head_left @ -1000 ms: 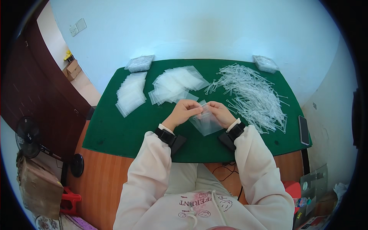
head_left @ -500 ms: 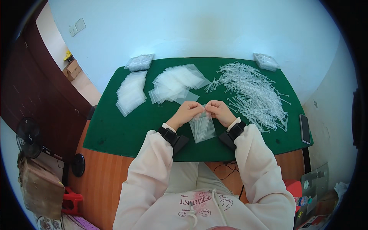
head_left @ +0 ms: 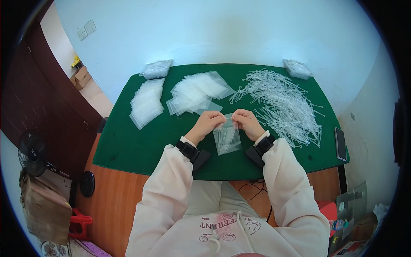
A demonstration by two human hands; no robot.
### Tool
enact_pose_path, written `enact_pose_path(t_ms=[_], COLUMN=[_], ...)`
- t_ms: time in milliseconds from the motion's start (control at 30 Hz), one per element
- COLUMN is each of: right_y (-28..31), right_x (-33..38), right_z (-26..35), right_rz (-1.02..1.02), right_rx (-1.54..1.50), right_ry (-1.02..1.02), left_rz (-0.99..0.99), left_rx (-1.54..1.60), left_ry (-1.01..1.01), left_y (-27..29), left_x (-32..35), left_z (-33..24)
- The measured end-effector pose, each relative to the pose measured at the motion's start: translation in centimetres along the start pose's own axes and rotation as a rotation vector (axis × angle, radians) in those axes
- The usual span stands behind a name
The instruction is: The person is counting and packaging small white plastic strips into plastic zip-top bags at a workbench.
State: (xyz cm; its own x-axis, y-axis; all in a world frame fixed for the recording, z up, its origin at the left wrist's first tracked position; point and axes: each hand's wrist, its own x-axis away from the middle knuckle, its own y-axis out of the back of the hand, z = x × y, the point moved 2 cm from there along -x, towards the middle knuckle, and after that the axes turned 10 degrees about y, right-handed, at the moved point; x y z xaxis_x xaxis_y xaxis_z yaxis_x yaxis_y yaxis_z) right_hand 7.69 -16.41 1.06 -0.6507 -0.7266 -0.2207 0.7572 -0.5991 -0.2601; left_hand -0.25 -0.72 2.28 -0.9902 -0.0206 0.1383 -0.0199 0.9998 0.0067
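Between my hands hangs a clear plastic zip bag [head_left: 227, 143] with several thin clear sticks inside. My left hand [head_left: 209, 124] pinches its top edge at the left corner, and my right hand [head_left: 247, 121] pinches the same edge at the right. Just beyond my hands lies a loose fan of clear bags [head_left: 198, 92]. Farther left is a neater overlapping row of bags [head_left: 147, 103]. To the right of my right hand spreads a big heap of clear thin sticks [head_left: 282, 105], some with small looped ends.
All this lies on a green-covered table [head_left: 128, 152]. Packed clear bundles stand at its back left [head_left: 156, 69] and back right [head_left: 297, 69] corners, against the wall. A phone [head_left: 340, 144] rests at the right edge. A fan [head_left: 32, 150] stands on the left.
Both hands have risen slightly away from me with the bag, and its lower edge has lifted. My fingers have moved a little apart along its top edge.
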Motion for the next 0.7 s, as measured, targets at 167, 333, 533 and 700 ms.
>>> enact_pose_path(t_ms=[167, 333, 533, 700], right_y=[0.6, 1.1, 1.1, 1.3], right_x=[-0.1, -0.2, 0.0, -0.1], right_z=[0.0, -0.1, 0.2, 0.2], right_rz=[-0.085, -0.161, -0.19, -0.17], right_rx=[-0.068, -0.114, -0.157, -0.161], right_ry=[-0.013, -0.048, -0.079, -0.1], left_rz=[0.058, 0.036, -0.047, -0.062], left_rx=[0.123, 0.238, 0.309, 0.232], left_ry=[0.01, 0.044, 0.066, 0.041], left_y=[0.5, 1.0, 1.2, 1.3], left_x=[-0.1, -0.4, -0.4, -0.5], left_z=[0.2, 0.6, 0.6, 0.6])
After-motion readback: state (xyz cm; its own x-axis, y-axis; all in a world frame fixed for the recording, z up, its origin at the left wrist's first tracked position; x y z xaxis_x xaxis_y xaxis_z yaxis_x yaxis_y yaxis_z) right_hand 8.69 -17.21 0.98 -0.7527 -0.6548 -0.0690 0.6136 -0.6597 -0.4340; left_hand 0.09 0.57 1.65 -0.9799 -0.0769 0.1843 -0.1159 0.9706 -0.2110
